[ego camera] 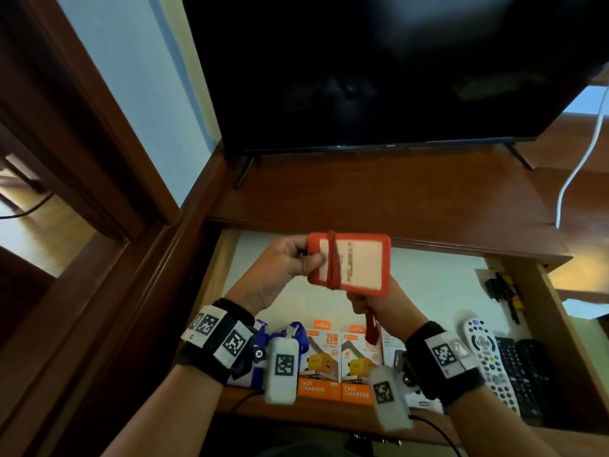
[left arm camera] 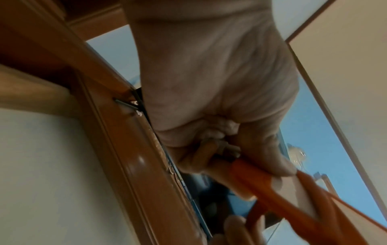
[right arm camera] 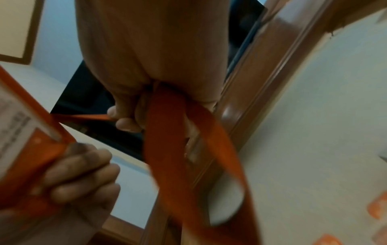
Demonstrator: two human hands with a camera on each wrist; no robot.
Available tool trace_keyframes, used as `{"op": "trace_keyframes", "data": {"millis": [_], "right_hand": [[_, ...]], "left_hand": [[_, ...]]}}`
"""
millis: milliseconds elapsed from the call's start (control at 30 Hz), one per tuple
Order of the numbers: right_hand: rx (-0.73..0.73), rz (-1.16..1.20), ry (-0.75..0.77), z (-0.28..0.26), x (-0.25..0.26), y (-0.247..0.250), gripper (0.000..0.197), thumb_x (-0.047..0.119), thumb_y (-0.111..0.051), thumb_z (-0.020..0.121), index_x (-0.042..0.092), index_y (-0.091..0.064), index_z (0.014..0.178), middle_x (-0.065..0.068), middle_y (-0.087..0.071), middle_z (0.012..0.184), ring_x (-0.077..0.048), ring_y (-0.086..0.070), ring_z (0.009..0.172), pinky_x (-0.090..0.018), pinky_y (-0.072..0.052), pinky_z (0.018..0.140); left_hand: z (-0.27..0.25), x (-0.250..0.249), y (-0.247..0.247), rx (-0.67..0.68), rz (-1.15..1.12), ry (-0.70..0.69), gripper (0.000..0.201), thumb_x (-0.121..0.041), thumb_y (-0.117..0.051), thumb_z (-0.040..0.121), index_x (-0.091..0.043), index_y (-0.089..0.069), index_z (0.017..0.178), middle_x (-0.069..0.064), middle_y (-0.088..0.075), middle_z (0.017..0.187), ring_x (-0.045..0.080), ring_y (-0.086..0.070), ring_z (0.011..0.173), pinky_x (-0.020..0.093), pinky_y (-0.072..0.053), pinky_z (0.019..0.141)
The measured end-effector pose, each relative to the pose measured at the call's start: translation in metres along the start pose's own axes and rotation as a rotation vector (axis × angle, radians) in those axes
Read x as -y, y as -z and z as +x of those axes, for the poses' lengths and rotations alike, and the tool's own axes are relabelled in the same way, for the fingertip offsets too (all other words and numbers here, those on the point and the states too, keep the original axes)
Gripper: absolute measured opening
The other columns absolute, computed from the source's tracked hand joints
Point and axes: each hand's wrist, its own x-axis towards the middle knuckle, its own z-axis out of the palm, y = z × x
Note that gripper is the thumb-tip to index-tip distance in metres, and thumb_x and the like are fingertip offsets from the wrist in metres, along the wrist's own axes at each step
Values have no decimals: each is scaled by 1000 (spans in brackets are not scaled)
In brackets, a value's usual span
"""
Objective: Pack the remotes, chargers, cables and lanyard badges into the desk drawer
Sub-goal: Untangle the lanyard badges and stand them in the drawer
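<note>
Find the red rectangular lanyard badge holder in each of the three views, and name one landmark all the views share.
Head: red rectangular lanyard badge holder, centre, above the open drawer, gripped at its left edge by the left hand.
Left wrist: lower right, below the fingers.
Right wrist: left edge.
Shared landmark: the brown wooden desk edge.

Two orange charger boxes (ego camera: 319, 364) in the drawer: left reads "25W" and "FAST CHARGER", right (ego camera: 357, 367) reads "FAST CHARGER". Red badge holder (ego camera: 357, 262) has dark vertical lettering, too blurred to read. Wrist-band markers are square codes, no text.
</note>
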Motion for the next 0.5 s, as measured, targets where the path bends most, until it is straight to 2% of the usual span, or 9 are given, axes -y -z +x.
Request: {"op": "trace_keyframes", "data": {"millis": [100,133,167,200,233,267,333,433,500], "right_hand": [[64,-64,7,2,-4,-12,38,19,-39,102,13,-49,65,3,-33,52,-11,-25,45,-21,-23,44],[87,-120,22,3,-5,-16,38,23,-40,102,13,-49,66,4,-33,51,-10,-26,45,-21,-23,43],[109,-183,32,1,-4,-19,37,25,-40,102,14,-50,68,5,-34,50,-8,-27,43,-21,-24,43],[129,-254,43,0,-2,-23,36,24,-40,101,14,-51,69,6,-35,50,-7,-28,42,-19,-26,43],[154,-318,58,-1,-1,-27,34,22,-41,101,14,-52,70,8,-37,49,-4,-30,41,-17,-28,43],[182,-378,74,-3,2,-30,32,20,-42,100,13,-53,71,8,-39,50,-2,-32,41,-14,-30,43],[238,-483,105,-4,6,-35,29,15,-45,98,13,-55,71,8,-44,54,0,-37,43,-12,-33,46],[301,-604,116,-4,11,-35,28,12,-49,96,15,-58,70,10,-51,59,3,-43,46,-13,-36,51],[310,-668,120,-2,15,-33,30,15,-51,96,20,-59,68,10,-52,61,2,-45,46,-14,-36,52]], "left_hand": [[0,2,0,-191,33,-44,21,-9,-55,92,-17,-67,106,10,-70,109,31,-61,109,43,-49,94],[-1,2,0,-266,51,-46,20,-11,-56,92,-18,-68,106,12,-69,109,33,-60,108,43,-48,93],[-1,2,0,-338,68,-46,19,-12,-57,92,-17,-68,106,11,-70,107,31,-61,103,37,-51,89],[-2,2,0,-398,95,-46,18,-12,-57,93,-17,-68,107,8,-70,104,23,-63,96,22,-53,79],[-3,2,0,-448,152,-41,18,-13,-57,93,-16,-67,108,4,-69,102,13,-62,91,9,-49,68],[-5,3,1,-480,243,-28,19,-15,-58,93,-15,-66,110,1,-68,102,7,-61,88,3,-44,60],[-6,8,4,-469,464,14,21,-19,-58,93,-16,-64,114,-5,-64,101,5,-57,89,4,-40,58],[-10,17,9,-333,722,85,27,-24,-59,92,-19,-61,118,-7,-60,103,6,-54,94,15,-42,78],[-13,22,13,-220,857,119,21,-30,-62,90,-22,-64,110,-8,-63,100,10,-59,96,26,-48,86]]}}
